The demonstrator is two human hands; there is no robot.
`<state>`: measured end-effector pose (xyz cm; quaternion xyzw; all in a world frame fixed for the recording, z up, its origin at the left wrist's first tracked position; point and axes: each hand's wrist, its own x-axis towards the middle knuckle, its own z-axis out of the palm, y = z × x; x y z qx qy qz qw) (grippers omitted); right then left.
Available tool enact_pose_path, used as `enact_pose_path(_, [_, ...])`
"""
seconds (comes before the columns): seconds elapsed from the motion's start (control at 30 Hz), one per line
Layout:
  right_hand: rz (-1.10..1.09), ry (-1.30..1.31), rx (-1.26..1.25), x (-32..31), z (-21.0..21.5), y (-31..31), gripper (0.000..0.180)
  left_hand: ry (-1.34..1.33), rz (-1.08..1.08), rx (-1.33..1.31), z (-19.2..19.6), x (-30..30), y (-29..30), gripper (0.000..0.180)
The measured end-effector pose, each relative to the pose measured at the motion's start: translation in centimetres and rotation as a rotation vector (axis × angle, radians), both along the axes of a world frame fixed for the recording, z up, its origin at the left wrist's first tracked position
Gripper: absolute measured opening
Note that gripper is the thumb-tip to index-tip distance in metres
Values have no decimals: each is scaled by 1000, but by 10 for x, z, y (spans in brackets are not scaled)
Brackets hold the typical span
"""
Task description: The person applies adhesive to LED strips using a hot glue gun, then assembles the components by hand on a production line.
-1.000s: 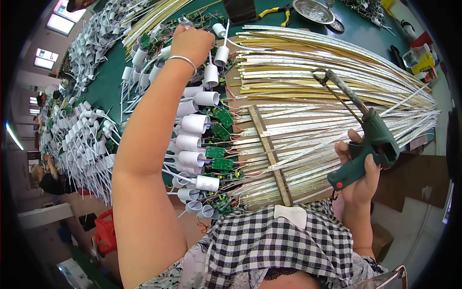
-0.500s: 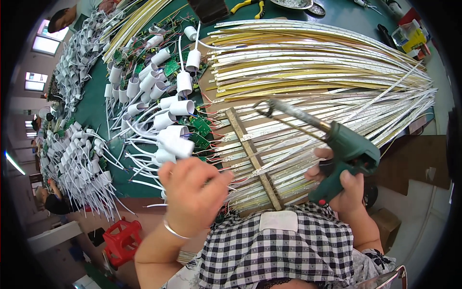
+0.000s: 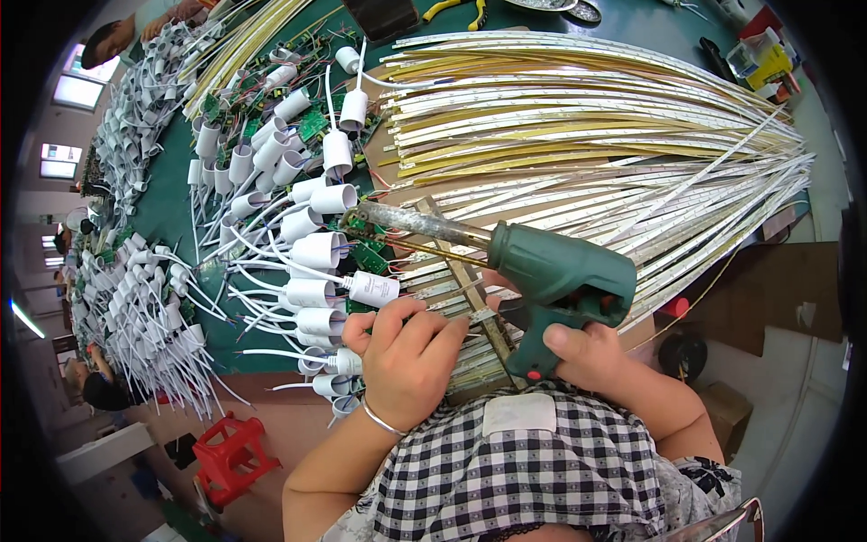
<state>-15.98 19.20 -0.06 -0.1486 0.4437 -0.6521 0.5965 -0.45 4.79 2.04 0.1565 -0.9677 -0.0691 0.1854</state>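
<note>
Holding the green hot tool (image 3: 564,262) in our right hand (image 3: 582,352), we have those fingers clamped around its handle, the thumb lying along the near side. Its metal barrel (image 3: 424,224) points left above the bench (image 3: 650,32), with its end over the green circuit boards (image 3: 369,259) beside the open mouths of the white caps (image 3: 316,250); we cannot tell whether it touches anything. Our left hand (image 3: 406,361) is low over the wired ends of the light strips (image 3: 578,99), its fingers bent and a bracelet (image 3: 381,420) at the wrist. We cannot tell whether those fingers are closed on a strip. A wooden bar (image 3: 461,274) lies across the strips, passing between our two hands. Just above our left hand, a white cap with a cable (image 3: 373,289) rests across the row. Yellow-handled pliers (image 3: 479,14) lie at the far side of the bench, and a red stool (image 3: 230,456) stands on the floor to our left. At the upper left, a co-worker (image 3: 153,27) leans near more heaped caps.
</note>
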Motion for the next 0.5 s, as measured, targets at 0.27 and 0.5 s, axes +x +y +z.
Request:
enact_pose_path(0.27, [5, 87, -45, -1, -1, 0, 77, 4, -48, -22, -3, 0, -3, 15])
enact_pose_path(0.5, [-44, 66, -54, 3, -3, 16, 74, -1, -129, 198, -2, 2, -6, 22])
